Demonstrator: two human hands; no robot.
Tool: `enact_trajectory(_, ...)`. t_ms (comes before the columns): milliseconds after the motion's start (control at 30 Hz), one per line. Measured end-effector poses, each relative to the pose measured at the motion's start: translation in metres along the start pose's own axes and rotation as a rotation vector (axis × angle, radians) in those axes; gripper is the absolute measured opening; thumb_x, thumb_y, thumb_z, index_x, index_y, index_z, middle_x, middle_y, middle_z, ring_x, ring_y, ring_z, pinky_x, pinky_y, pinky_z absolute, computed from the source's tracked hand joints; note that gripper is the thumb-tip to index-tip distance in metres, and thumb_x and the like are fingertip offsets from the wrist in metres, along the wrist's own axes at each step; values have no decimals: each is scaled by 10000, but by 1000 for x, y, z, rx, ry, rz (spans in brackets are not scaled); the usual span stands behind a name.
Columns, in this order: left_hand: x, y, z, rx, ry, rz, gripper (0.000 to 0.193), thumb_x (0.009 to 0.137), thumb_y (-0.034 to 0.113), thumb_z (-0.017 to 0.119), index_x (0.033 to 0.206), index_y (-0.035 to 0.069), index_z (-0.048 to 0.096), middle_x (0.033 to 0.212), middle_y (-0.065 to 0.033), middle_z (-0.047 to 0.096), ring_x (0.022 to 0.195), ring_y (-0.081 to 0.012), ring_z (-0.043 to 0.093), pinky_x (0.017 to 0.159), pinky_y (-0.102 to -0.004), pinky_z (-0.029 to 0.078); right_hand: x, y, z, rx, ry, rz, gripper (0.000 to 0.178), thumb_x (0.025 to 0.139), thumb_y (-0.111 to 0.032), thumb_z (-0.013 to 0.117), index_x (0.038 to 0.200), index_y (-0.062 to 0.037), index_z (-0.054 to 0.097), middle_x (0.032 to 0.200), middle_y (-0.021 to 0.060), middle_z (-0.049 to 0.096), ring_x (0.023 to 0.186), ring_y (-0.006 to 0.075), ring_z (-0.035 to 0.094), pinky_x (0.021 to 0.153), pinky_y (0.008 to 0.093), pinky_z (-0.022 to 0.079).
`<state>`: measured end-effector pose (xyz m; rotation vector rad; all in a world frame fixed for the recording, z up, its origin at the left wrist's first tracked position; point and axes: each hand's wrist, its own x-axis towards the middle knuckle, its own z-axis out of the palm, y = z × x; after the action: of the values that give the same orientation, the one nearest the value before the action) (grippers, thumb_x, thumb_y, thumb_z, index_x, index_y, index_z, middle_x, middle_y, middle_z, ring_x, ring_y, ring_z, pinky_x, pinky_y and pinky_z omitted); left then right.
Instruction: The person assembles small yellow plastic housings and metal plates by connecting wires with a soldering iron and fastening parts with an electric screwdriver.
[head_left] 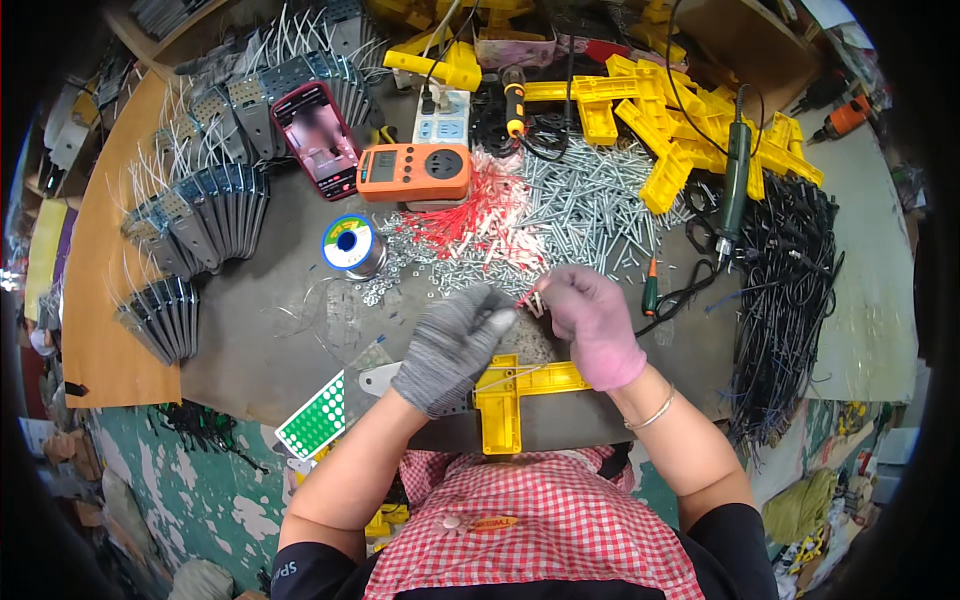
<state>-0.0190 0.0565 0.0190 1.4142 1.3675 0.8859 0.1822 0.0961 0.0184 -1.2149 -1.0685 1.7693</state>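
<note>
My left hand (450, 345), in a grey knit glove, and my right hand (597, 325), in a pink glove, meet over the middle of the bench. Between their fingertips is a small red wire piece with white ends (534, 301), pinched from both sides; the fingers partly cover it. Below the hands lies a yellow plastic bracket (500, 425), with a thin light wire crossing it. A grey metal plate (377, 379) sticks out from under my left wrist. Just beyond my fingers spreads a heap of red wires with white ends (478, 220).
Screws (590, 205) lie beside the red wires, with yellow brackets (650, 110) behind. To the left are a solder spool (351, 247), an orange meter (415, 173), a phone (318, 140) and stacked metal plates (215, 215). An electric screwdriver (736, 175), a small screwdriver (651, 290) and black cables (790, 280) lie right.
</note>
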Motion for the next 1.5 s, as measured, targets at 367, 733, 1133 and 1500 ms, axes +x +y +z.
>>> enact_trajectory(367,-12,1,1,-384,17,-134,183,955,146,704,1046,-11,686,912,-57,708,851,-98,633,768,-276,531,-13,-3,13,-189,-141,-122,169,929,-173,696,995,-18,708,842,-41,617,755,37,497,675,216,413)
enact_trajectory(733,-21,-1,5,-475,49,-82,159,950,107,702,1060,-6,682,933,-45,707,863,-91,641,788,-258,535,-17,-3,11,-500,-156,-263,163,933,-168,685,986,-15,701,834,66,670,763,136,616,723,285,496)
enact_trajectory(1133,-59,-20,8,286,119,423,173,916,209,546,995,69,610,940,-108,669,951,-305,635,884,-422,439,-26,0,-22,-1279,-483,-523,240,850,-314,719,960,-101,710,866,89,671,821,320,668,715,417,539)
enact_trajectory(1500,-63,-33,23,223,163,246,168,829,247,673,873,90,632,882,-136,594,883,-378,579,902,-506,386,-13,9,-17,-1187,-448,-554,171,865,-268,731,891,-101,708,836,73,673,780,289,665,675,389,522)
